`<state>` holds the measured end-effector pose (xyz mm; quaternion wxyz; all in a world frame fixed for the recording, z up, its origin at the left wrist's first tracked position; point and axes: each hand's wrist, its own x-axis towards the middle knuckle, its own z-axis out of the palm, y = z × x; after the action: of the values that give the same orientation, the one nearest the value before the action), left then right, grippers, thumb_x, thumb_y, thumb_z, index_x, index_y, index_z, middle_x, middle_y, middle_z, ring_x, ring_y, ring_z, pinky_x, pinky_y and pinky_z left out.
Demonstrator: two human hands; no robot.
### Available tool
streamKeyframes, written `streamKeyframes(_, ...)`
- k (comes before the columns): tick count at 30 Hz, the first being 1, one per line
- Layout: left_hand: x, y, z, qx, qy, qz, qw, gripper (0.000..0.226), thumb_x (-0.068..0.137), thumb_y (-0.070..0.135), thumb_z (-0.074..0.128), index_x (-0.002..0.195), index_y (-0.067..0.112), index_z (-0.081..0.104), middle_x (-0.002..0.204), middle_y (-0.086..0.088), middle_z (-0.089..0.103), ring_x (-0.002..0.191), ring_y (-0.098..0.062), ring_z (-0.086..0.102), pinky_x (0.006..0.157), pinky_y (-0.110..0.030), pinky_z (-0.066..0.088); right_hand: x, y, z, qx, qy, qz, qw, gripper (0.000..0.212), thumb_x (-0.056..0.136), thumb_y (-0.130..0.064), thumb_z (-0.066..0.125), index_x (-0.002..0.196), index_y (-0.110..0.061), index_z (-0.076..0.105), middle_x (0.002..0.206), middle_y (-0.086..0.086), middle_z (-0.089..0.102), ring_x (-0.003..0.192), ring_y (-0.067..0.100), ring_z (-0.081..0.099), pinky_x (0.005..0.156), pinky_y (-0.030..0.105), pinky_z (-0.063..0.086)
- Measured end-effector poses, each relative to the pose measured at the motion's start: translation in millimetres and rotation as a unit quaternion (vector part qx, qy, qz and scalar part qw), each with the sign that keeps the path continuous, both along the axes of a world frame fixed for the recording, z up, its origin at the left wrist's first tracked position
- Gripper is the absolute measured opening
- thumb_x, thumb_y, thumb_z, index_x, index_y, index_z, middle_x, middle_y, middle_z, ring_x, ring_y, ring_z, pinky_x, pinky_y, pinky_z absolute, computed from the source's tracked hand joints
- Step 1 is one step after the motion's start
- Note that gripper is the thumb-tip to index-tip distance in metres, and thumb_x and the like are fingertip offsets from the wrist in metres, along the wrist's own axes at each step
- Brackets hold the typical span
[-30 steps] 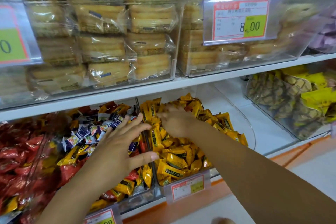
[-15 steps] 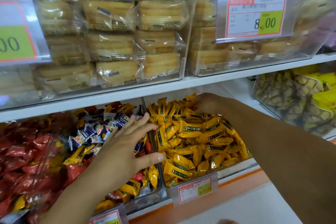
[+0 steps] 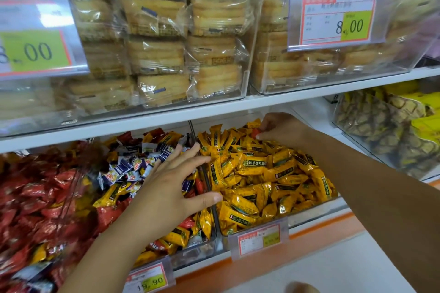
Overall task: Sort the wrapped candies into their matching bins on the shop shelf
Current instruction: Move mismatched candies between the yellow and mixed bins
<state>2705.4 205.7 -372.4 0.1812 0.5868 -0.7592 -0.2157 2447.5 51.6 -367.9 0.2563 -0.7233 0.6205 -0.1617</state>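
Head view

Red-wrapped candy (image 3: 256, 132) lies at the far end of the yellow bin (image 3: 316, 211), pinched between the thumb and fingertips of the right hand (image 3: 283, 127). It sits on or just above the heap of yellow candies (image 3: 257, 169); the view does not show whether it is lifted clear. The right forearm crosses this bin from the near right.

The left hand (image 3: 171, 190) is spread, palm down, resting on the contents of the mixed bin (image 3: 197, 252), just left of the clear divider (image 3: 215, 217). Its thumb reaches across the divider over the yellow heap. It holds nothing visible.

The mixed bin contains blue-and-white candies (image 3: 123, 171) along with yellow and red pieces. A heap of red candies (image 3: 31, 197) lies further left.

Step in hand, as judged: removal of one misplaced red piece, probably bound for the red heap at far left.

Possible faults and causes:
- Drop. The pinch appears to hold only a small part of a slick wrapper, so the piece may slip and bury itself among the yellow candies.
- Spill. The yellow heap stands high against the near wall, and a low forearm pass may sweep pieces out of the bin.
- Collision. The spread left hand lies across the leftward path.
- Missort. An early release lands the piece in the mixed bin.
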Motion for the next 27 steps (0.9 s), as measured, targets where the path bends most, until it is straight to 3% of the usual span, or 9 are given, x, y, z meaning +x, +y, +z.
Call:
streamKeyframes(3,-7,2,5,-0.054,0.045,0.034,0.997,0.074,0.065,0.081,0.048,0.134,0.059,0.031,0.142,0.043,0.017,0.137,0.012,0.008,0.115,-0.028,0.011,3,31,24,-0.015,-0.086,0.033,0.996,0.021,0.078,-0.028,0.077,0.087,-0.016,0.063,0.091,-0.002,0.069,0.086,0.012,0.064,0.076,0.027,0.048)
streamKeyframes(8,-37,-3,7,-0.118,0.128,0.086,0.981,0.061,0.074,0.070,0.042,0.131,0.049,0.047,0.107,0.031,0.050,0.108,0.004,0.041,0.088,-0.011,0.031,31,79,36,0.026,-0.173,0.154,0.973,0.010,0.078,-0.017,0.077,0.083,-0.018,0.068,0.075,-0.009,0.070,0.069,-0.002,0.063,0.066,0.011,0.046)
streamKeyframes(11,-49,-6,3,-0.117,0.155,0.117,0.974,0.029,0.085,0.048,0.060,0.114,0.052,0.059,0.093,0.015,0.050,0.089,0.003,0.049,0.072,-0.006,0.034,34,82,38,0.066,-0.156,0.181,0.969,0.011,0.082,-0.018,0.073,0.091,-0.023,0.070,0.088,-0.009,0.073,0.082,-0.001,0.066,0.073,0.009,0.049)
streamKeyframes(14,-44,-9,2,-0.118,0.160,0.132,0.971,0.022,0.089,0.038,0.060,0.108,0.048,0.062,0.092,0.019,0.048,0.075,0.002,0.051,0.065,-0.008,0.037,12,52,44,0.025,-0.085,0.089,0.992,0.021,0.094,-0.022,0.059,0.111,-0.030,0.067,0.117,-0.010,0.066,0.107,0.010,0.062,0.082,0.016,0.049)
streamKeyframes(17,-36,-11,-3,-0.141,0.087,0.102,0.981,0.025,0.093,0.038,0.054,0.116,0.041,0.061,0.106,0.029,0.046,0.099,0.006,0.046,0.088,-0.017,0.039,-5,12,32,0.023,0.067,0.002,0.997,0.031,0.099,-0.031,0.047,0.129,-0.026,0.055,0.138,0.000,0.051,0.112,0.022,0.057,0.085,0.028,0.046)
streamKeyframes(19,-34,-13,-7,-0.133,0.088,0.096,0.983,0.026,0.094,0.037,0.051,0.118,0.038,0.060,0.119,0.029,0.041,0.118,0.011,0.032,0.102,-0.018,0.029,3,-4,13,0.078,0.097,0.006,0.992,0.054,0.094,-0.050,0.048,0.142,-0.024,0.040,0.145,0.007,0.043,0.118,0.025,0.053,0.089,0.029,0.045)
streamKeyframes(21,-35,-15,-11,-0.120,0.113,0.101,0.981,0.024,0.093,0.037,0.052,0.116,0.040,0.060,0.126,0.028,0.036,0.125,0.011,0.026,0.103,-0.017,0.023,20,-15,-8,0.120,0.145,0.005,0.982,0.087,0.082,-0.075,0.042,0.151,-0.027,0.019,0.156,0.009,0.024,0.139,0.033,0.029,0.111,0.041,0.029)
streamKeyframes(23,-36,-15,-13,-0.117,0.123,0.097,0.981,0.022,0.092,0.037,0.053,0.112,0.044,0.059,0.130,0.027,0.033,0.129,0.009,0.025,0.105,-0.018,0.023,35,-20,-22,0.143,0.146,-0.010,0.979,0.101,0.071,-0.088,0.036,0.152,-0.034,0.008,0.160,0.008,0.007,0.146,0.036,0.007,0.117,0.051,0.011)
streamKeyframes(27,-33,-15,-13,-0.108,0.133,0.085,0.982,0.018,0.092,0.040,0.053,0.104,0.052,0.056,0.135,0.029,0.028,0.134,0.008,0.024,0.105,-0.020,0.025,45,-26,-38,0.138,0.116,0.020,0.983,0.105,0.066,-0.091,0.039,0.151,-0.035,0.014,0.161,0.006,-0.002,0.147,0.033,0.005,0.116,0.051,0.013)
